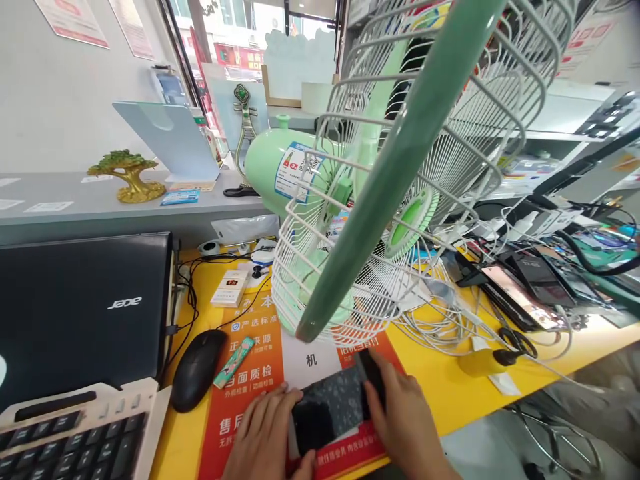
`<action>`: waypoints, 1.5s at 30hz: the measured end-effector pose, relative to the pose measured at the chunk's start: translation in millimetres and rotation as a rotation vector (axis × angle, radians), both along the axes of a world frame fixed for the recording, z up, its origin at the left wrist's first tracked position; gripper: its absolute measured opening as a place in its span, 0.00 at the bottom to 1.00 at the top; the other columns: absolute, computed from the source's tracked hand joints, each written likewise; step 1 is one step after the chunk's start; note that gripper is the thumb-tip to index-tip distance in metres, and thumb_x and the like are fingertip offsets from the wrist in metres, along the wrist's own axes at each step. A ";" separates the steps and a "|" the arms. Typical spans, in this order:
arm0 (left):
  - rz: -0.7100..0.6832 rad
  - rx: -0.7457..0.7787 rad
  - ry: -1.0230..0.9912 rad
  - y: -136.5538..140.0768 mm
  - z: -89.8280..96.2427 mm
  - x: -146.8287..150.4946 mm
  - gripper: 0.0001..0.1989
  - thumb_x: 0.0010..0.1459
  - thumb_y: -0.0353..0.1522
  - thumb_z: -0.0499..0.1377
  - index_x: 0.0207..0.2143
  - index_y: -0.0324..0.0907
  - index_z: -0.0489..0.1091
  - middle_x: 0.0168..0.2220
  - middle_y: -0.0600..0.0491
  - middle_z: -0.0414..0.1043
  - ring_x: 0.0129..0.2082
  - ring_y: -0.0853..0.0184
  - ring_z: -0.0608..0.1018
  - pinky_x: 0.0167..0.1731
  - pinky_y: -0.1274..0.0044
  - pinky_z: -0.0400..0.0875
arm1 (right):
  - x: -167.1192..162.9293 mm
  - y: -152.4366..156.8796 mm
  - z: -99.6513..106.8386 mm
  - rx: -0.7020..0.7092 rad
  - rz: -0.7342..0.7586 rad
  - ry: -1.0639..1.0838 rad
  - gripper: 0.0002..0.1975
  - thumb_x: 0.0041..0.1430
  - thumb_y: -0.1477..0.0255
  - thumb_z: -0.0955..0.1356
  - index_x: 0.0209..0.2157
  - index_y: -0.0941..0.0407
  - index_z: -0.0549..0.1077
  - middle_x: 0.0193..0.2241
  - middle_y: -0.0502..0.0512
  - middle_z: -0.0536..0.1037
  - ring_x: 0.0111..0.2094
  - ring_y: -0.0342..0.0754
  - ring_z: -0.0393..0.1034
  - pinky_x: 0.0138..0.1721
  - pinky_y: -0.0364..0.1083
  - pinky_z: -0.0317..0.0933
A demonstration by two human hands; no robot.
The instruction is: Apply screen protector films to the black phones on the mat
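A smartphone [327, 410] lies on the red and white printed mat [305, 370], its dark screen speckled with pale spots over the middle and right. My left hand [270, 433] grips the phone's left end, fingers along the upper side and thumb at the lower edge. Between the thumb and fingers of my right hand [403, 410] is a dark, flat-sided block [373, 373], set against the phone's right end. Its exact kind is not clear. Just beyond the phone, the tilted green fan [400, 153] reaches low over the mat.
A black mouse [199, 370], a keyboard [75, 433] and an Acer laptop [85, 300] stand at the left. A green stick-shaped packet [234, 362] is beside the mouse. Coiled white cables [445, 327], black scissors [517, 341] and several phones [520, 293] lie to the right.
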State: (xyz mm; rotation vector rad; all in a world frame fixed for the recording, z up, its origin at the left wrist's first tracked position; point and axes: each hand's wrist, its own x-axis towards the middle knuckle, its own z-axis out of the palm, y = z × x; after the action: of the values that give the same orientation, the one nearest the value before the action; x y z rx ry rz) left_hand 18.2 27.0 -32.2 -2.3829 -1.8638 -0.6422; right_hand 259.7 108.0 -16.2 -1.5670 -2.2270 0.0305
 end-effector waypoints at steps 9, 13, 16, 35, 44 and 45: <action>0.005 0.023 0.052 0.5 -1.6 0.1 0.33 0.49 0.31 0.61 0.58 0.44 0.59 0.49 0.48 0.77 0.49 0.55 0.79 0.47 0.64 0.76 | -44.4 -22.7 -3.5 0.002 0.142 0.060 0.24 0.63 0.77 0.58 0.60 0.57 0.64 0.37 0.59 0.82 0.34 0.54 0.78 0.37 0.51 0.71; 0.009 0.005 0.053 1.0 0.6 0.3 0.33 0.49 0.31 0.60 0.59 0.44 0.58 0.50 0.48 0.77 0.49 0.55 0.79 0.46 0.64 0.76 | -18.1 -12.4 0.9 -0.038 0.082 0.042 0.22 0.64 0.75 0.59 0.59 0.56 0.65 0.38 0.58 0.81 0.34 0.54 0.78 0.38 0.52 0.71; 0.000 -0.026 0.032 0.3 3.3 -0.2 0.32 0.50 0.31 0.60 0.59 0.45 0.58 0.51 0.48 0.77 0.50 0.55 0.79 0.47 0.64 0.75 | 14.2 1.7 2.1 -0.021 -0.014 0.020 0.19 0.66 0.72 0.59 0.57 0.57 0.65 0.35 0.58 0.81 0.32 0.55 0.77 0.34 0.52 0.71; 0.016 -0.075 0.003 -2.2 14.3 5.0 0.31 0.53 0.32 0.60 0.59 0.44 0.58 0.53 0.48 0.75 0.53 0.55 0.76 0.53 0.63 0.72 | 20.3 -5.1 2.5 0.014 0.094 0.001 0.19 0.66 0.73 0.60 0.57 0.57 0.63 0.40 0.60 0.81 0.33 0.54 0.77 0.36 0.51 0.69; 0.039 -0.118 -0.027 -9.0 11.4 4.4 0.34 0.56 0.29 0.57 0.65 0.42 0.51 0.58 0.45 0.71 0.58 0.55 0.74 0.54 0.61 0.74 | -69.3 -39.7 6.7 -0.021 0.356 -0.001 0.26 0.58 0.80 0.61 0.58 0.61 0.65 0.33 0.59 0.81 0.31 0.54 0.76 0.35 0.51 0.67; 0.041 -0.130 -0.037 -10.3 11.8 3.7 0.35 0.57 0.30 0.57 0.65 0.42 0.50 0.59 0.45 0.70 0.59 0.55 0.73 0.55 0.61 0.74 | -60.9 -36.4 6.3 -0.038 0.324 0.000 0.25 0.59 0.79 0.60 0.59 0.60 0.65 0.34 0.59 0.81 0.32 0.54 0.76 0.36 0.51 0.67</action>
State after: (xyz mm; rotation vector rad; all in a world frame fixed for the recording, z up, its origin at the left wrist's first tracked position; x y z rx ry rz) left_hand 21.9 16.8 -20.4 -2.4179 -2.0231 -0.5829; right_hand 198.8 71.6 -9.9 -1.2076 -2.4703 0.1673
